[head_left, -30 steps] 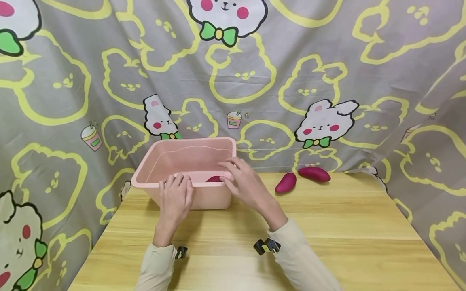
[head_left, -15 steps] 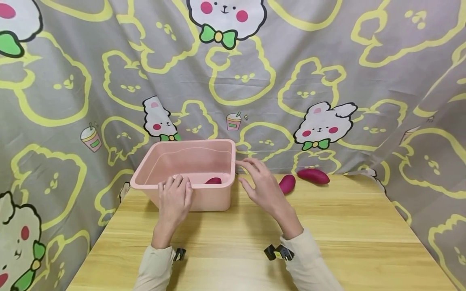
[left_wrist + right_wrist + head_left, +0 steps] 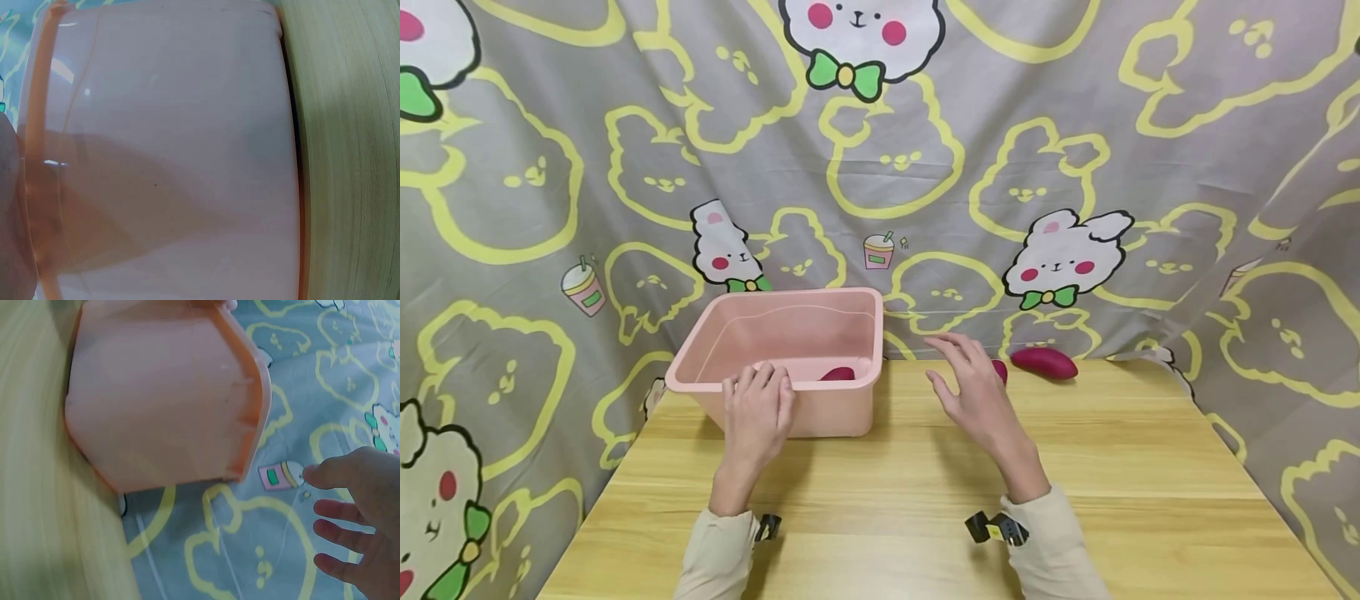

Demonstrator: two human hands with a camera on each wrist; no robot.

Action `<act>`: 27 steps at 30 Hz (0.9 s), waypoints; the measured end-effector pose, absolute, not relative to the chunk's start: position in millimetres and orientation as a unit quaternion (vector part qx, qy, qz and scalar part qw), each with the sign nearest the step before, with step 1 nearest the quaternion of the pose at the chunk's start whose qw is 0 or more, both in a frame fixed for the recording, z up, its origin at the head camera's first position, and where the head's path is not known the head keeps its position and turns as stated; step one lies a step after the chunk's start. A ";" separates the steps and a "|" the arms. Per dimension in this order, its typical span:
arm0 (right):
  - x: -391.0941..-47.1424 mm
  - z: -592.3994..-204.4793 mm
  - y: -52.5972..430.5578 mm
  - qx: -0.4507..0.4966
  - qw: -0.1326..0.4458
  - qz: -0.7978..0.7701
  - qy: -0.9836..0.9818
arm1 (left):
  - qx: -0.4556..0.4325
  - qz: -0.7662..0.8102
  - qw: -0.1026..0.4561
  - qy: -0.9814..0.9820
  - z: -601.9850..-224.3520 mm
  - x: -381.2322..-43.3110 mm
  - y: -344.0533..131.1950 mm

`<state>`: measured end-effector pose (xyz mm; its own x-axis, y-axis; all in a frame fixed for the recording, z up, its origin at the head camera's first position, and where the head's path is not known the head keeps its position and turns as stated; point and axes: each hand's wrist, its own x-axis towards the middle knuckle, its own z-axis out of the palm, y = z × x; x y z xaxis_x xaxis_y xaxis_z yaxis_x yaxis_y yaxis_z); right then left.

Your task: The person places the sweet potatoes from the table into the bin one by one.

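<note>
A pink plastic bin (image 3: 835, 412) stands at the back left of the wooden table. My left hand (image 3: 756, 421) grips its near rim, fingers curled over the edge; the left wrist view shows the bin's side wall (image 3: 187, 125) close up. Inside the bin lies a purple-red sweet potato (image 3: 838, 374), partly hidden by the rim. To the right of the bin, my right hand (image 3: 981, 404) hovers with fingers spread and loosely bent, holding nothing. Behind it a second sweet potato (image 3: 1002, 372) is mostly hidden. A third sweet potato (image 3: 1045, 363) lies farther right.
The wooden table (image 3: 1150, 483) extends to the right and toward me. A grey curtain (image 3: 925, 192) with cartoon bunnies hangs close behind the bin and the sweet potatoes, and along both sides.
My right hand has drawn back from over the bin's right front corner and moved right, now covering most of the middle sweet potato. The left hand keeps its grip on the rim.
</note>
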<state>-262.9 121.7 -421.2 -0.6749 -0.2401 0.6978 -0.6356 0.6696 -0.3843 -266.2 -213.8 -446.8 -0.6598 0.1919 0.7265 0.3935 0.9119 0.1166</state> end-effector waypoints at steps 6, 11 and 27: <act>-266.9 -431.7 135.2 0.230 0.312 0.327 -0.862 | -0.162 -0.133 0.381 -0.901 -446.9 -266.2 -213.8; -271.6 -439.3 147.1 0.207 0.311 0.339 -0.864 | -0.165 -0.134 0.388 -0.897 -447.0 -267.1 -213.9; -285.6 -464.1 175.1 0.158 0.279 0.351 -0.880 | -0.164 -0.132 0.389 -0.897 -446.1 -266.6 -214.0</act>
<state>-285.6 175.1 -464.1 -0.7946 -0.0812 0.6016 -0.4731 0.7038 -0.5300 -266.6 -214.0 -446.1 -0.6443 0.1911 0.7405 0.3967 0.9113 0.1100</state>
